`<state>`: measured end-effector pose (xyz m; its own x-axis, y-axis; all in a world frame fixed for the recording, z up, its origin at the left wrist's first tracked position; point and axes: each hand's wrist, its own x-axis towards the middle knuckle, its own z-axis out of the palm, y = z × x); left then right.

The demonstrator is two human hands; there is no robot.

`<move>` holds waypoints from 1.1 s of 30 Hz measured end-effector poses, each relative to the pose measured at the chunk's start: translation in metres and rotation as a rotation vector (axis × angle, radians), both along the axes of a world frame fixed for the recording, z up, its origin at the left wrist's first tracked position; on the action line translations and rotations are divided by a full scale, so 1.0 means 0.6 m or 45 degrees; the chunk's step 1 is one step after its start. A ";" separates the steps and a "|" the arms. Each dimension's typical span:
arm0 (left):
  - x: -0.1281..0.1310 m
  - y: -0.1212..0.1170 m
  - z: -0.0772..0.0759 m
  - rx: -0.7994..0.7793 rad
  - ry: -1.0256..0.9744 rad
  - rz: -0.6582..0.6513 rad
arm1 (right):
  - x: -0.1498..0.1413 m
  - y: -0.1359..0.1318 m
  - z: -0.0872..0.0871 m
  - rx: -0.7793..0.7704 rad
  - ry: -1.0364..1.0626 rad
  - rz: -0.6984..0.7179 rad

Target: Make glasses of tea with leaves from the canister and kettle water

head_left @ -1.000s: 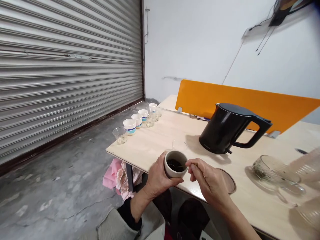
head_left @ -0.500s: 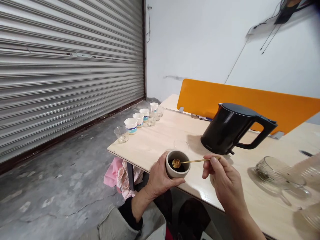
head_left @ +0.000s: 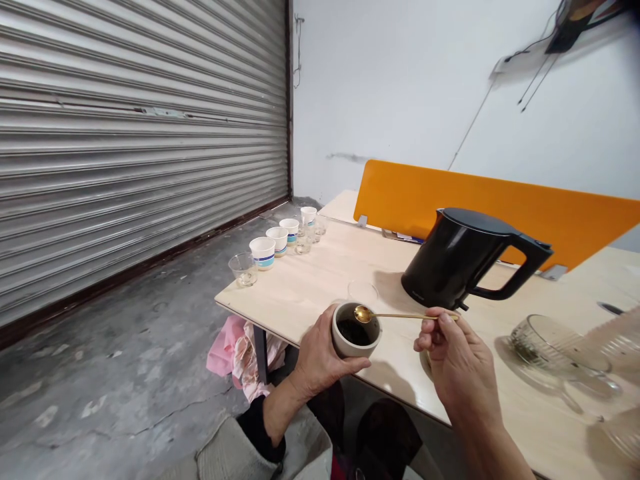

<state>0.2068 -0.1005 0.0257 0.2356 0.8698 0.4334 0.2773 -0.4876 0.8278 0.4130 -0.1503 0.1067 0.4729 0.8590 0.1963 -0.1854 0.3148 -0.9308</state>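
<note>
My left hand (head_left: 320, 353) is wrapped round a pale grey cup (head_left: 353, 349), tilted a little toward me, with dark loose contents in the bottom. Between the thumb and fingers of my right hand (head_left: 457, 353) is the handle end of a gold long-handled spoon (head_left: 400, 316). Its small bowl hangs over the cup's far rim; whether it touches the rim I cannot tell. Partly hidden behind my right hand, a round lid or coaster (head_left: 426, 363) lies on the table.
A black electric kettle (head_left: 453, 257) stands beyond my right hand, before an orange divider (head_left: 480, 207). Glass cups (head_left: 543, 347) are at the right. Several paper cups (head_left: 263, 253) and clear cups (head_left: 243, 270) line the table's (head_left: 310, 287) left edge. A clear disc (head_left: 363, 291) lies behind the cup.
My right hand has drawn back to the right and lifted the spoon's bowl out of the cup's depth to its rim. The left hand keeps its hold on the cup.
</note>
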 end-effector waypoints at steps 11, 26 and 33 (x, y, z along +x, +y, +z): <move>0.002 0.000 0.000 0.005 -0.013 -0.008 | 0.014 0.016 -0.001 -0.072 0.215 -0.010; 0.002 0.002 -0.001 0.018 0.011 0.011 | 0.004 0.076 0.029 0.107 -0.336 -0.196; 0.004 0.000 -0.004 0.024 0.035 0.033 | 0.004 0.093 0.008 0.109 -0.551 -0.196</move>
<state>0.2089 -0.1004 0.0234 0.2252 0.8675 0.4436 0.3125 -0.4955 0.8104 0.4157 -0.0943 0.1118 0.4527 0.7573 0.4706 0.2690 0.3873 -0.8819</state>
